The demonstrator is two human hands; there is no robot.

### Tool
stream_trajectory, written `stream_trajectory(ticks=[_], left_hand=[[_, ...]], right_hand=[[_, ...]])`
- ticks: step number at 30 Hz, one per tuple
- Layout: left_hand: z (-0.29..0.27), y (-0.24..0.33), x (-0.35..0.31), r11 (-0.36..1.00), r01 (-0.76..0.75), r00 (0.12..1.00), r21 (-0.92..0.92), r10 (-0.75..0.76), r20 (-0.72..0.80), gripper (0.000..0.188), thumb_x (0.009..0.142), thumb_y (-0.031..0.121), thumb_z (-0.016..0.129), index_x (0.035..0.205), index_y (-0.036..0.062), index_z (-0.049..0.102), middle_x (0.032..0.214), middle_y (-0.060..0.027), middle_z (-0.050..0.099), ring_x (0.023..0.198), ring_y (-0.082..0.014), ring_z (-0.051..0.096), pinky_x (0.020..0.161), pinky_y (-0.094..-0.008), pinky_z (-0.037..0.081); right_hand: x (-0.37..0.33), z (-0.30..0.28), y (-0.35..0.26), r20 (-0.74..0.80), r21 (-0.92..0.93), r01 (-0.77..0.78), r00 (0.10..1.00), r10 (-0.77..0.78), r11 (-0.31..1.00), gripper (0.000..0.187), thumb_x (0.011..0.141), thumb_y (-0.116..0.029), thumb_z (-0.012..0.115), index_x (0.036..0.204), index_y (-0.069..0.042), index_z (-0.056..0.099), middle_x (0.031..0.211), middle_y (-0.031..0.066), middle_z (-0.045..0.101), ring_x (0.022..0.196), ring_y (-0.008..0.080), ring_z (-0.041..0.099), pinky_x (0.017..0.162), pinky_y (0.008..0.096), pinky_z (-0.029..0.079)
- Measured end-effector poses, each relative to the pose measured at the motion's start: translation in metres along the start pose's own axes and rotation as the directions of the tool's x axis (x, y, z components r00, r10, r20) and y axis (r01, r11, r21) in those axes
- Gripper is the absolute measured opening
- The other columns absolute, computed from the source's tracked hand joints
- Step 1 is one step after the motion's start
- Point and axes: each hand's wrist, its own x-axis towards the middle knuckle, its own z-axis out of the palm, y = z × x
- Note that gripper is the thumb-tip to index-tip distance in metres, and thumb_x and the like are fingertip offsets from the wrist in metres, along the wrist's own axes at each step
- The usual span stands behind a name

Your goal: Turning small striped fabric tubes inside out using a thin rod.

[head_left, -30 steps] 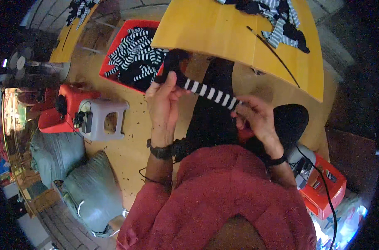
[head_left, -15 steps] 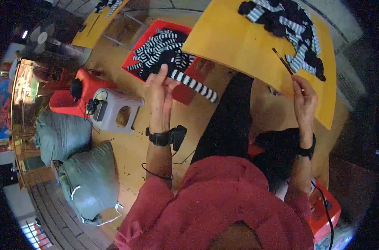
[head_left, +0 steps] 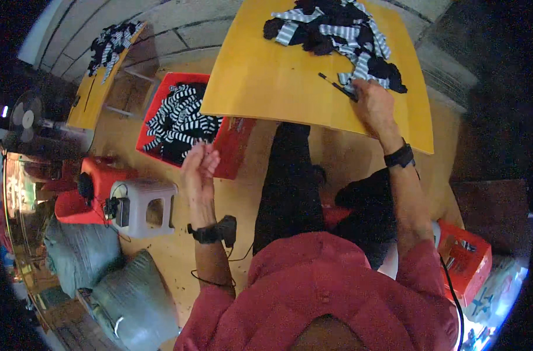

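The socks (head_left: 338, 29) heap toward the table's (head_left: 260, 76) far edge, trailing down its right side; they look light, soft and limp, easiest pinched at a cuff. The right hand (head_left: 374, 105) hides the rod's (head_left: 335, 85) near end; whether it grips anything, I cannot tell. The left hand (head_left: 199, 169), half-open, seems empty beside the bin's (head_left: 187, 78) near edge.

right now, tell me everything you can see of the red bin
The red bin is an open-topped rectangular box, apparently plastic, standing upright on the floor left of the yellow table, whose corner hides part of it. A loose heap of black-and-white striped pieces, seemingly knitted fabric, lies inside. The left hand is near its closest rim; whether it touches is unclear.
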Motion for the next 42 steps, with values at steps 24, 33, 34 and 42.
stream_trajectory(ticks=[24,33,34,42], left_hand=[[0.075,-0.037,-0.078,0.978,0.174,0.935,0.114,-0.201,0.293,0.017,0.086,0.01,0.059,0.098,-0.0017,0.061,0.084,-0.0114,0.063,0.071,-0.0182,0.062,0.065,-0.0284,0.051],[0.092,-0.045,-0.09,0.964,0.193,0.91,0.183,-0.246,0.335,0.016,0.087,0.01,0.056,0.098,-0.0012,0.06,0.084,-0.0108,0.063,0.074,-0.0187,0.061,0.066,-0.0303,0.051],[0.095,-0.046,-0.092,0.965,0.187,0.905,0.185,-0.243,0.349,0.016,0.087,0.01,0.057,0.098,-0.0013,0.06,0.084,-0.011,0.063,0.074,-0.0188,0.061,0.066,-0.0303,0.051],[0.108,-0.037,-0.113,0.964,0.113,0.896,0.243,-0.204,0.394,0.017,0.086,0.009,0.059,0.098,-0.0012,0.06,0.085,-0.0111,0.063,0.078,-0.0179,0.061,0.07,-0.0303,0.052]], right_hand=[[0.027,-0.056,0.034,0.179,0.958,-0.254,0.891,0.418,0.13,0.018,0.08,-0.015,0.057,0.082,0.001,0.062,0.07,0.0098,0.064,0.054,0.016,0.059,0.047,0.0265,0.046],[0.014,-0.119,0.014,0.05,0.997,-0.029,0.946,0.321,-0.072,0.016,0.085,-0.015,0.056,0.092,0.0,0.059,0.085,0.009,0.065,0.07,0.0152,0.064,0.049,0.024,0.049],[0.012,-0.121,0.015,0.041,0.999,-0.045,0.939,0.342,0.003,0.016,0.085,-0.015,0.056,0.091,0.0,0.059,0.084,0.0088,0.065,0.07,0.0147,0.064,0.048,0.0232,0.048],[-0.036,-0.146,-0.013,0.105,0.994,-0.098,0.977,0.186,-0.049,0.012,0.084,-0.013,0.057,0.089,-0.002,0.059,0.08,0.0088,0.064,0.057,0.0104,0.059,0.042,0.0182,0.042]])
